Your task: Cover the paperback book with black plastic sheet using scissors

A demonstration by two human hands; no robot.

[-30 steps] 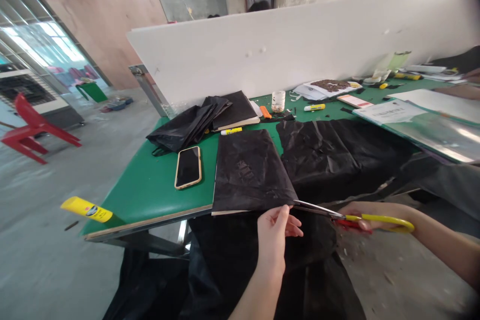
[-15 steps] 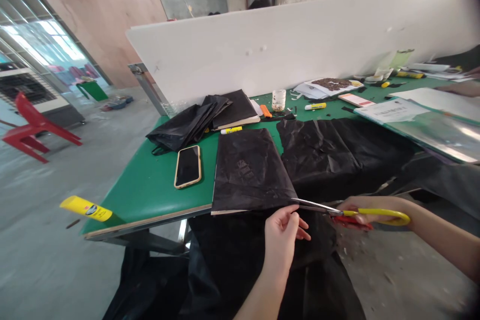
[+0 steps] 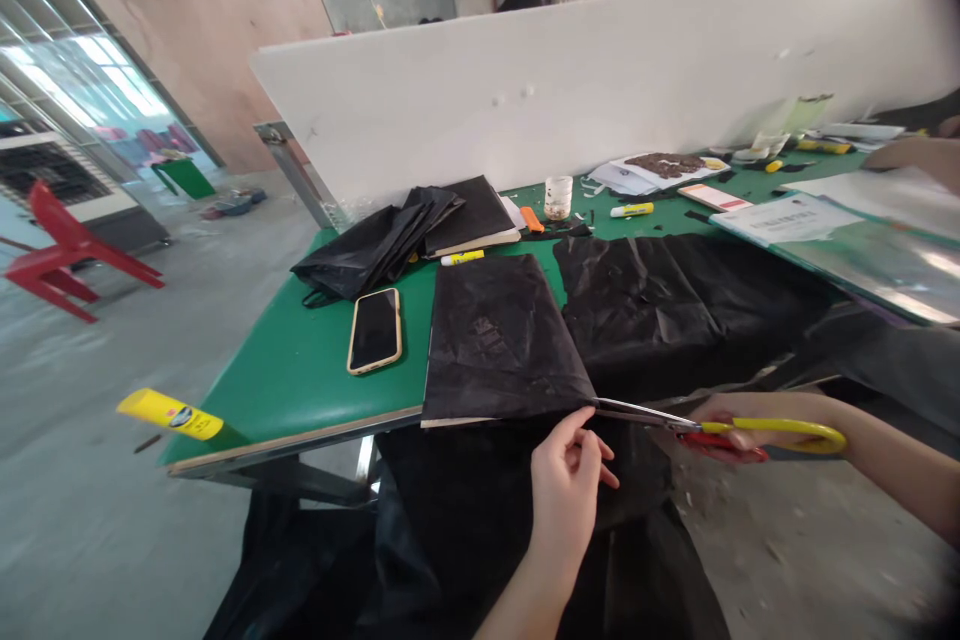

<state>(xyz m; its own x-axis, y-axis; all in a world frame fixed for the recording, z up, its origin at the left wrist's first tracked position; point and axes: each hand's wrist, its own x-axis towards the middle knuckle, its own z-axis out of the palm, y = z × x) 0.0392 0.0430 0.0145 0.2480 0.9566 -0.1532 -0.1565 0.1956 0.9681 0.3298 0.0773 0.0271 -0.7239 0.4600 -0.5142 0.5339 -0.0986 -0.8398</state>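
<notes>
In the head view a book wrapped in black sheeting (image 3: 499, 340) lies at the front edge of the green table, its pale page edge showing at the lower left. My left hand (image 3: 566, 480) is just below its front right corner, index fingertip touching the corner and the other fingers loosely apart. My right hand (image 3: 724, 420) grips scissors (image 3: 787, 430) with yellow and red handles. Their narrow-angled blades point left, tips at that same corner. Black sheeting hangs below the table edge under my left hand; whether the blades have material between them, I cannot tell.
A phone (image 3: 375, 330) and a large yellow glue stick (image 3: 171, 414) are at the left. Folded black sheets (image 3: 367, 245) and a black book (image 3: 472, 215) lie behind. Wrinkled black sheeting (image 3: 652, 295) and a clear folder (image 3: 862, 240) are at right. A white board (image 3: 570, 100) stands behind.
My right hand and the scissors have shifted slightly right, drawing the blade tips back to the book's corner. My left thumb has moved down from the index fingertip.
</notes>
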